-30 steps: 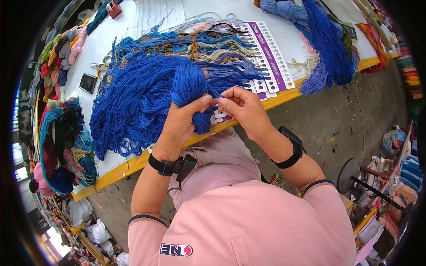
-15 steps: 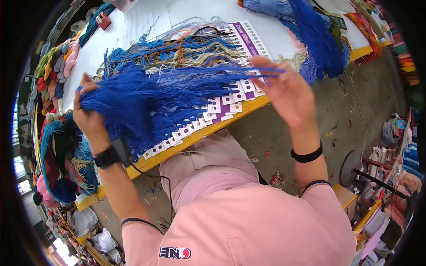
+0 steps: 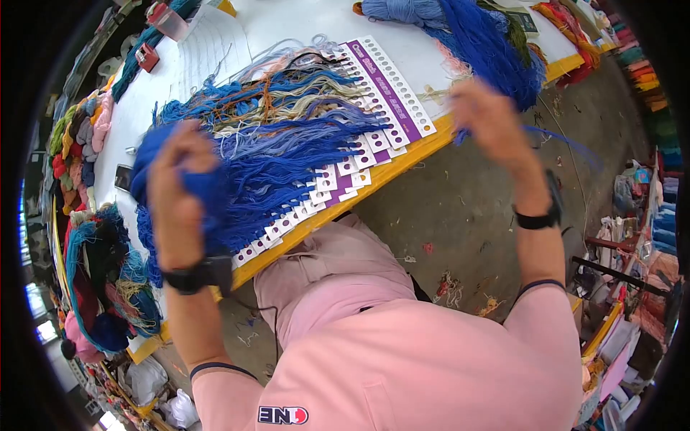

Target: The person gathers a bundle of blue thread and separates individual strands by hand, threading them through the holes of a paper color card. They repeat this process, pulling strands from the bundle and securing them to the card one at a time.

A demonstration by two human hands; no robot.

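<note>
My left hand point(image 3: 183, 183) is closed round a thick bundle of blue embroidery thread point(image 3: 152, 151) above the left part of the table. My right hand point(image 3: 492, 126), blurred by motion, is raised past the table's front edge. It grips a thin blue strand point(image 3: 560, 136), whose end trails off to the right over the floor. Between the hands lie overlapping white and purple punched thread cards point(image 3: 388, 93), marked for cross stitch. Lengths of blue thread point(image 3: 280, 165) are looped through holes along their edges, with brown, cream and lighter blue threads point(image 3: 280, 97) farther back.
Blue skeins point(image 3: 496, 57) lie at the back right. On the left are coloured yarn bundles point(image 3: 83, 136), a phone point(image 3: 123, 177) and a red sharpener-like block point(image 3: 146, 57). The table has a yellow edge point(image 3: 338, 215). Thread scraps point(image 3: 449, 287) litter the floor.
The blue strands stretched between my hands have come away from the bundle. My right hand has moved to the right with a strand, and my left hand has turned and shifted rightward.
</note>
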